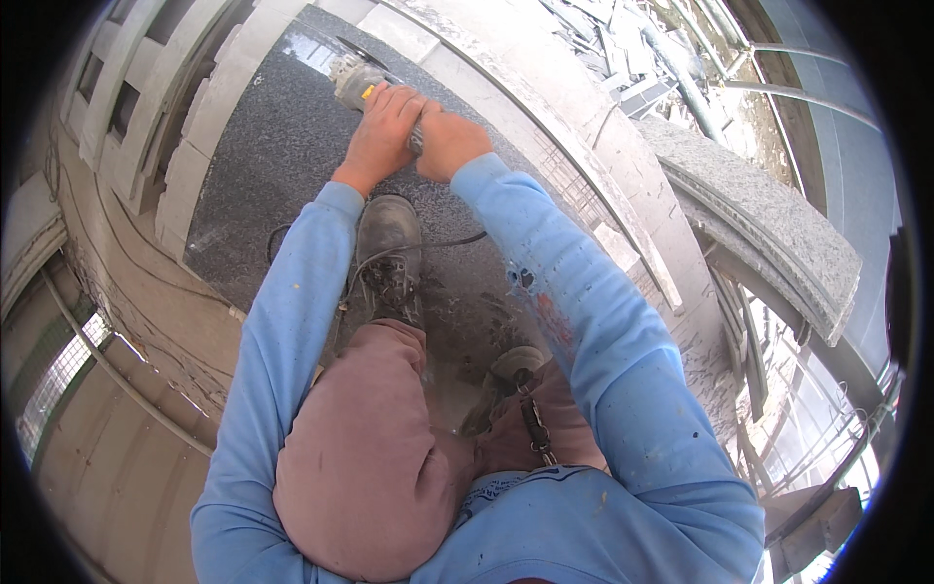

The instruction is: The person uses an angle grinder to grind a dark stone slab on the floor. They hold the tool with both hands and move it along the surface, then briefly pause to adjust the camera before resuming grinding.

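An angle grinder (356, 86) with a thin cutting disc (368, 58) is held over the far end of a dark speckled stone slab (282, 136). My left hand (387, 131) wraps round the front of its body, near a yellow patch. Just behind it, my right hand (449, 144) is closed on the rear of the grinder body. Whether the disc touches the stone, I cannot tell. A black power cord (428, 245) loops across the slab by my boot. My left boot (389, 248) stands on the slab.
Pale stone strips (574, 165) run along the slab's right side. Grey stone slabs (759, 214) lie stacked farther right, with rubble and offcuts (623, 49) beyond. Concrete blocks with slots (136, 107) stand at the left. A hose (126, 370) crosses the lower left.
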Motion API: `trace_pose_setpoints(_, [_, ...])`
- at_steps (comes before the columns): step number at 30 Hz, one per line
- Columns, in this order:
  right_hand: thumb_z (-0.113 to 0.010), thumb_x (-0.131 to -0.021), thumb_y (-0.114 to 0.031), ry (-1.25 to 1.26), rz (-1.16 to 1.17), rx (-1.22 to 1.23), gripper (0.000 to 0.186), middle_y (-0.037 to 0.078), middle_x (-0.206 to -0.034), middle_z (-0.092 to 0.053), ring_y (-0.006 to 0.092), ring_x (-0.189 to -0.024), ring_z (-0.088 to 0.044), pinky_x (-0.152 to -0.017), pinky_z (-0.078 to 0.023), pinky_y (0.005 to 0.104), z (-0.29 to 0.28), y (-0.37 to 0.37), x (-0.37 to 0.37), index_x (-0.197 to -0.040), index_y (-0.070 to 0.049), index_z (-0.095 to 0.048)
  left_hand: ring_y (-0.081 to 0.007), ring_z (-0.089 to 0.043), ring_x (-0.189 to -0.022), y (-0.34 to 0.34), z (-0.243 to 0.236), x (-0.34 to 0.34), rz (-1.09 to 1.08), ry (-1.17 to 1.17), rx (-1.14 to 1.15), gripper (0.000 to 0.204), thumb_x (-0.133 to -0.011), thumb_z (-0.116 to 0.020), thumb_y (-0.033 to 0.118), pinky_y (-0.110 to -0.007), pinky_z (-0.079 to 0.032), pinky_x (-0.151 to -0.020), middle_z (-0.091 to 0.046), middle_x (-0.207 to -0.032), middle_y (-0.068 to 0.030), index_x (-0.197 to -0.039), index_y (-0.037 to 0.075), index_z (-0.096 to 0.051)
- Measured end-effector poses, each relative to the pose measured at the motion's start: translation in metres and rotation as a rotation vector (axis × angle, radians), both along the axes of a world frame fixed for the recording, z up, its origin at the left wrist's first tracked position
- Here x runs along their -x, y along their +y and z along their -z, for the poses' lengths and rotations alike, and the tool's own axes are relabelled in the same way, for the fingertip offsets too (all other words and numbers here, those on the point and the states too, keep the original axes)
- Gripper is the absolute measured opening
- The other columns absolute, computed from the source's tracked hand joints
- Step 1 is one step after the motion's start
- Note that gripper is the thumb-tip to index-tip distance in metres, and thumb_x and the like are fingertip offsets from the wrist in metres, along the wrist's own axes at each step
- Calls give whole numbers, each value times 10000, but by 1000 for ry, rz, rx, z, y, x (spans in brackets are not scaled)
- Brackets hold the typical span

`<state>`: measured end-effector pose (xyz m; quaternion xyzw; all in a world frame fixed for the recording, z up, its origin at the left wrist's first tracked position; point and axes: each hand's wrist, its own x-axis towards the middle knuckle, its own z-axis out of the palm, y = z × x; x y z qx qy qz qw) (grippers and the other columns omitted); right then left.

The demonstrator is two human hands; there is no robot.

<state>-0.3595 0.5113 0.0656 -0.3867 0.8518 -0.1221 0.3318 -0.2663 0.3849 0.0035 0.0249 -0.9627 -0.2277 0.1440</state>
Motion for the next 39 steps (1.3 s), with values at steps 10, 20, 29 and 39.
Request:
trace_pose_setpoints(10, [-761, -767, -114, 27, 16, -20, 492, 240, -991, -725, 420, -954, -714, -829, -588, 484, -8, 40, -11, -1167, 18, -507, -323, -537, -1272, 39, -9, -6, 7, 1, -21, 562, -690, -747, -4, -550, -336, -1155, -595, -1220, -108, -1216, 81, -567])
trace_pose_setpoints(20, [-751, -779, -126, 38, 43, -83, 458, 243, -961, -727, 420, -920, -725, -804, -593, 490, -12, 61, -16, -1137, 9, -500, -322, -527, -1295, 63, -16, -11, 23, -17, -64, 551, -704, -722, -35, -545, -325, -1171, -595, -1233, -118, -1223, 59, -567])
trace_pose_setpoints(29, [-713, -785, -66, 4, 45, -73, 409, 263, -991, -721, 411, -952, -731, -835, -596, 477, -11, 53, -14, -1130, 38, -519, -323, -528, -1288, 55, -11, -10, 25, 0, -55, 568, -689, -721, -41, -538, -317, -1174, -592, -1232, -119, -1224, 58, -558])
trace_pose_setpoints(39, [-734, -774, -95, 9, 40, -40, 452, 256, -980, -722, 432, -950, -717, -837, -584, 492, -3, 46, -11, -1141, 12, -495, -320, -535, -1275, 46, -9, -6, 22, 13, -29, 532, -701, -719, -23, -527, -325, -1169, -594, -1224, -115, -1202, 65, -562])
